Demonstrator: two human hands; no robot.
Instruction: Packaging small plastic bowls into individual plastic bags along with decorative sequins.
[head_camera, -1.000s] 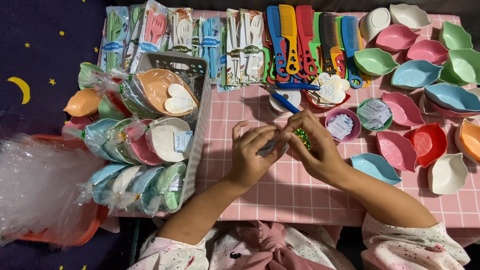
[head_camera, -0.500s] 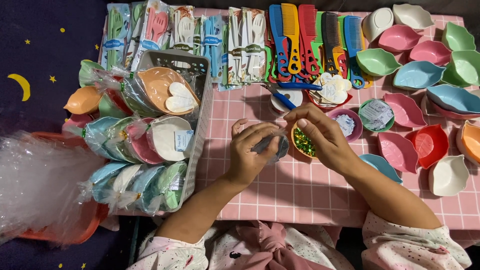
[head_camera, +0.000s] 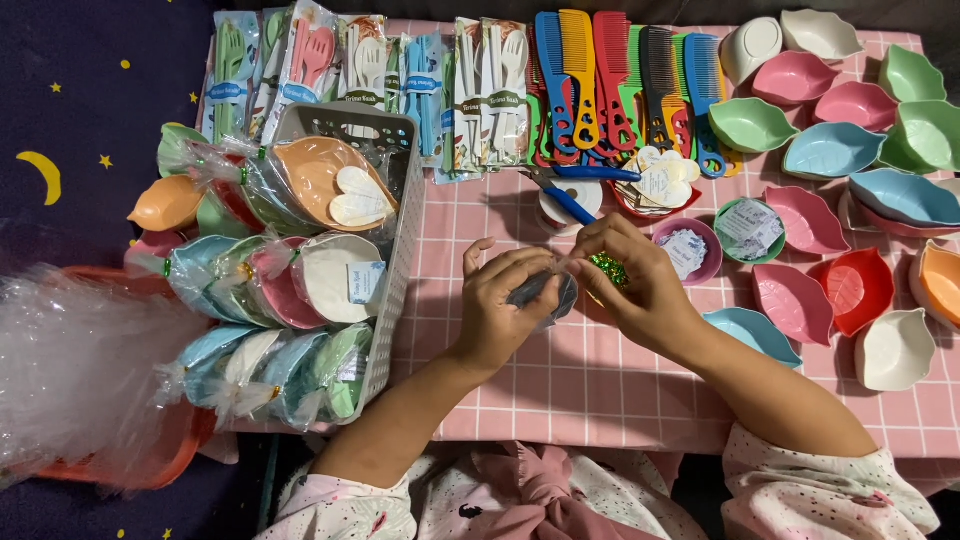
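Note:
My left hand (head_camera: 505, 305) grips a small item wrapped in clear plastic (head_camera: 545, 292) over the pink checked tablecloth (head_camera: 600, 390). My right hand (head_camera: 635, 290) pinches the top of the same wrapping, fingers bunched together. Just behind its fingers sits a small cup holding glittery green ties (head_camera: 608, 268). The wrapped item itself is mostly hidden by my fingers.
A white basket (head_camera: 395, 250) at left is full of wrapped leaf-shaped bowls. Packs of cutlery (head_camera: 360, 70) and coloured combs (head_camera: 610, 85) line the far edge. Loose leaf bowls (head_camera: 830, 150) fill the right side. Blue-handled scissors (head_camera: 565, 195) and small tag cups (head_camera: 685, 250) sit behind my hands. Clear plastic bags (head_camera: 70, 370) fill an orange tub at left.
Both hands have stayed together over the wrapped item, shifting slightly toward me and the left. The right fingers moved from the green ties onto the wrapping's top.

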